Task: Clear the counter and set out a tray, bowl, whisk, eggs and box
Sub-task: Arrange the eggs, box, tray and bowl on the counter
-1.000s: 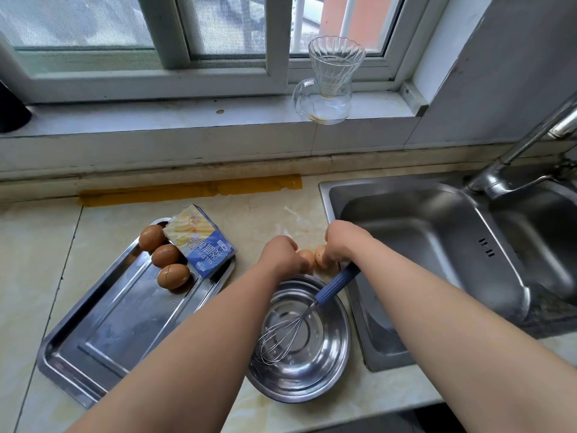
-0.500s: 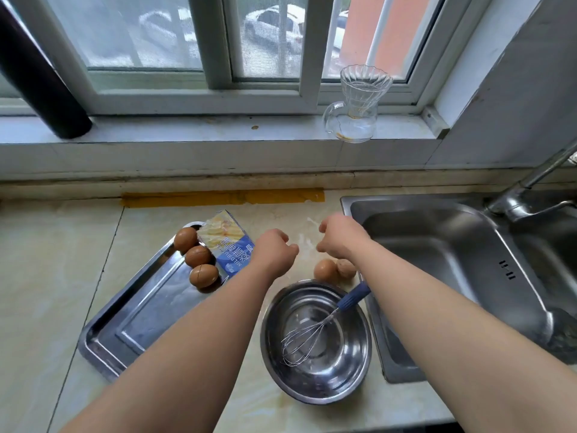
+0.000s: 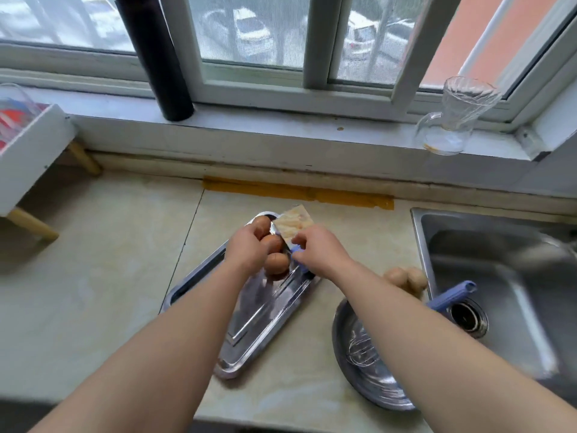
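A steel tray (image 3: 249, 332) lies on the counter with three brown eggs (image 3: 276, 262) and a yellow-and-blue box (image 3: 293, 225) at its far end. My left hand (image 3: 246, 251) is over the eggs, its fingers curled against the farthest one. My right hand (image 3: 318, 251) pinches the box's near edge. A steel bowl (image 3: 368, 379) sits to the right, partly hidden by my right forearm. Inside it leans a whisk with a blue handle (image 3: 451, 296). Two more eggs (image 3: 406, 278) lie on the counter behind the bowl.
A steel sink (image 3: 499, 292) adjoins the bowl on the right. On the windowsill stand a glass pitcher (image 3: 452, 120) and a black cylinder (image 3: 156, 57). A white rack (image 3: 28, 145) on wooden legs stands at the far left.
Both hands left the two eggs by the bowl and moved left to the tray's far end, onto the eggs and box. The view swung left.
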Tool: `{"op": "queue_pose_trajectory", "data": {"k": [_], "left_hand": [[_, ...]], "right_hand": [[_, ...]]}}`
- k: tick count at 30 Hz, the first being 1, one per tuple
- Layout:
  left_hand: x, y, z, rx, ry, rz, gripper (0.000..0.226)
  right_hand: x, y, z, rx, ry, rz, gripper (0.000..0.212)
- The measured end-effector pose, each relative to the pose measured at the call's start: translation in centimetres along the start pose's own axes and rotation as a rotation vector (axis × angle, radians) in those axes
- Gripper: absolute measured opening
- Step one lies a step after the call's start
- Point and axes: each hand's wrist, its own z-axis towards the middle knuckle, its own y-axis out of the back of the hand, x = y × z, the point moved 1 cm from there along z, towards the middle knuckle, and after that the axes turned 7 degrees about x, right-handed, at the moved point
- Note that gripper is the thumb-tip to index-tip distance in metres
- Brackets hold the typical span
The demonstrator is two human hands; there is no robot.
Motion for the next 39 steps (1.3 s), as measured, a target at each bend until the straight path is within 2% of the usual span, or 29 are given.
{"op": "queue_pose_trajectory", "data": {"k": [1,4,9,12,16,19,21,22,23,25,27,31,39], "left_hand": [[0.7,0.2,0.3,0.016,-0.019,-0.004,0.008],[2.0,0.5,1.3,0.063,-0.069,0.030,0.021],[3.0,-0.2,3.4,0.135,-0.074,0.114,0.014],[3.3,-0.6,4.1,0.155,-0.091,0.150,0.022],[3.5,-0.9,4.8,0.199,-0.109,0.170,0.034],[3.3,-1.0,5.1,0.234,-0.140,0.201,0.036],[3.2,-1.1,5.3,0.274,-0.150,0.210,0.031],[3.2,-1.1,5.3,0.291,-0.142,0.210,0.028],[3.0,-1.0,5.1,0.304,-0.139,0.221,0.029],[3.2,-0.9,5.1,0.297,-0.127,0.283,0.045],[3.5,-0.7,4.9,0.288,-0.104,0.312,0.051],[3.9,-0.5,4.3,0.301,-0.093,0.344,0.052],[2.9,-1.7,3.7,0.310,-0.083,0.355,0.038]], "right_hand": [[0.5,-0.8,0.1,0.012,0.020,0.001,0.007],[1.4,-2.6,0.7,0.026,0.018,-0.009,0.008],[1.8,-4.2,1.2,0.003,0.035,-0.040,0.028],[2.1,-4.4,1.3,-0.010,0.006,-0.048,0.031],[2.2,-4.7,1.2,0.007,-0.028,-0.071,0.014],[2.0,-4.8,0.9,0.005,-0.045,-0.051,0.031],[2.1,-4.9,0.9,0.025,-0.031,-0.065,0.011],[2.0,-5.0,1.0,0.034,-0.023,-0.081,0.011],[2.1,-5.1,1.0,0.047,-0.017,-0.112,0.019],[2.0,-5.3,1.1,0.052,-0.023,-0.147,0.025],[1.9,-5.4,1.2,0.057,-0.039,-0.133,0.020],[1.5,-5.2,1.0,0.049,-0.098,-0.086,0.025],[0.2,-4.4,0.0,0.059,-0.104,-0.063,0.028]]}}
